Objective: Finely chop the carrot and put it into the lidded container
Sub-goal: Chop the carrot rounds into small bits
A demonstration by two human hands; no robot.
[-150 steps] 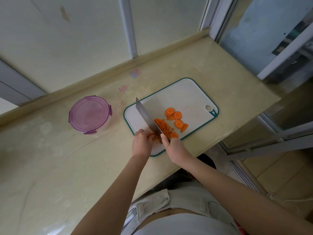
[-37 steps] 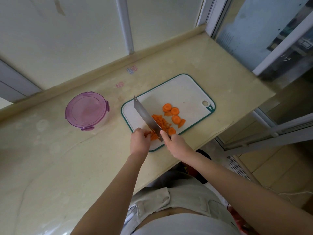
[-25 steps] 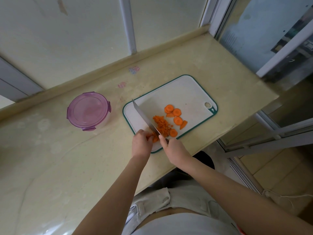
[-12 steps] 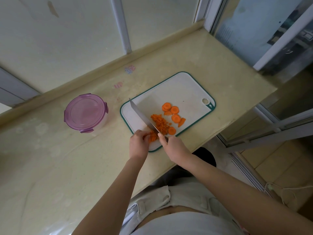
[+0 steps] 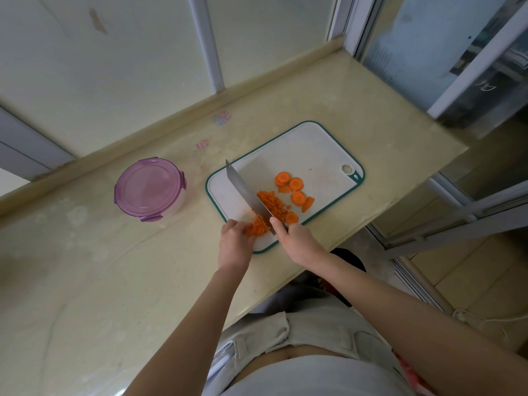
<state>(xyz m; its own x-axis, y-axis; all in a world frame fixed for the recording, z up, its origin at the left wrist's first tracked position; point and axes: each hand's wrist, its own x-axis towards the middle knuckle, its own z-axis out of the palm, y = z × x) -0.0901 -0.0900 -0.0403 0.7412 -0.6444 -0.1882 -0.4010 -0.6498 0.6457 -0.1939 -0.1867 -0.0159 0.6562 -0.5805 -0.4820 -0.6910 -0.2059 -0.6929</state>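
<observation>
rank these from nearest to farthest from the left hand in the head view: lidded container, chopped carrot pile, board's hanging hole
1. chopped carrot pile, just ahead-right of the left hand
2. lidded container, off to its left
3. hanging hole, far right corner of the cutting board

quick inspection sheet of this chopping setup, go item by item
surface: beige stone countertop with blotchy marks; white cutting board with a green rim near its front edge
job's things: diced carrot pile and several carrot rounds on the board; lidded container to the board's left, purple lid on
clutter: small stickers near the back ledge
grippers: left hand holds down a carrot piece; right hand grips the knife, blade down on the board beside the left fingers
cables: white cord on the floor at right
surroundings: frosted window panes behind; glass door at right
</observation>
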